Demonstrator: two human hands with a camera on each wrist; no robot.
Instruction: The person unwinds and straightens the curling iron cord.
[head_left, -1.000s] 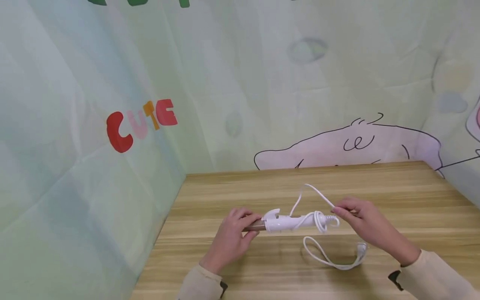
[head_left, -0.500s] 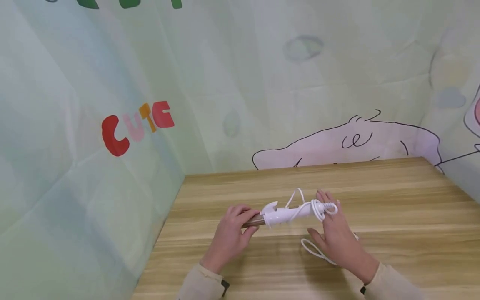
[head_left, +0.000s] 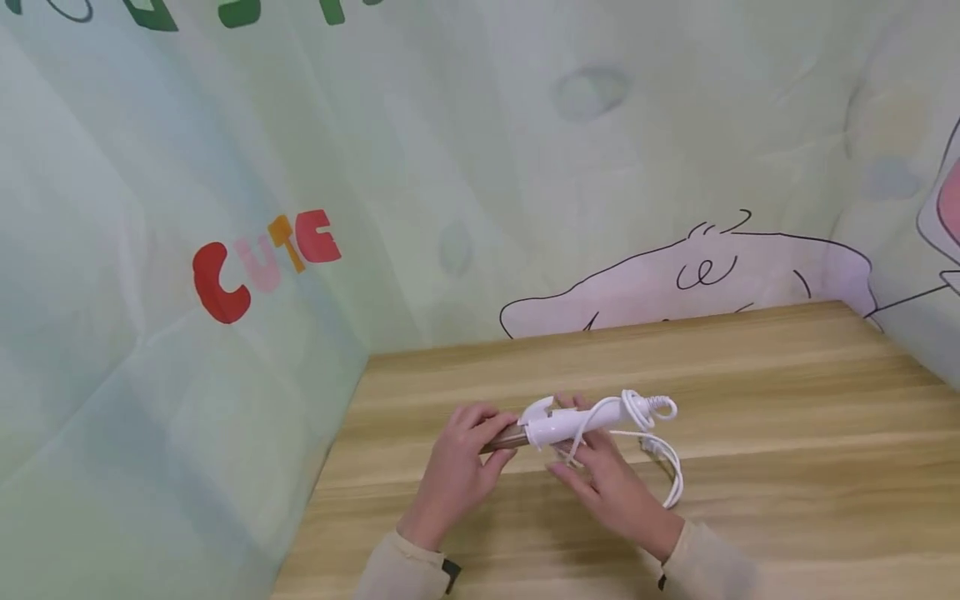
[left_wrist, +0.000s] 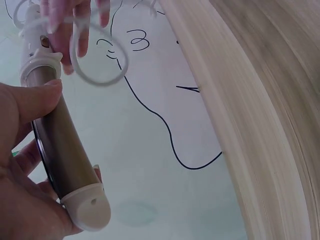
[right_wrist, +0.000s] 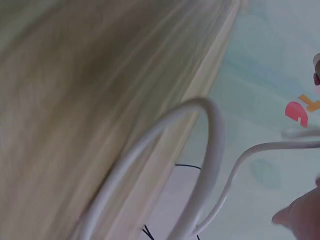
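Observation:
A curling iron (head_left: 551, 428) with a white handle and a brown barrel (left_wrist: 65, 135) is held above the table. My left hand (head_left: 457, 462) grips the barrel, thumb on one side and fingers on the other. Its white cord (head_left: 678, 479) is looped round the far end of the handle, and a loose length hangs down at the right. My right hand (head_left: 618, 492) is under and behind the handle, thumb apart from fairly straight fingers. Part of the cord passes by these fingers. In the right wrist view, a cord loop (right_wrist: 212, 140) crosses in front.
The wooden table (head_left: 787, 450) extends to the right and behind the hands. A pale printed curtain (head_left: 465, 167) hangs along its back and left side. The cord's plug end (head_left: 651, 444) hangs near the right forearm.
My right hand has let go of the stretched cord and moved left beneath the handle. The loose cord has shifted, and the handle end has tipped up slightly. My left hand keeps its grip.

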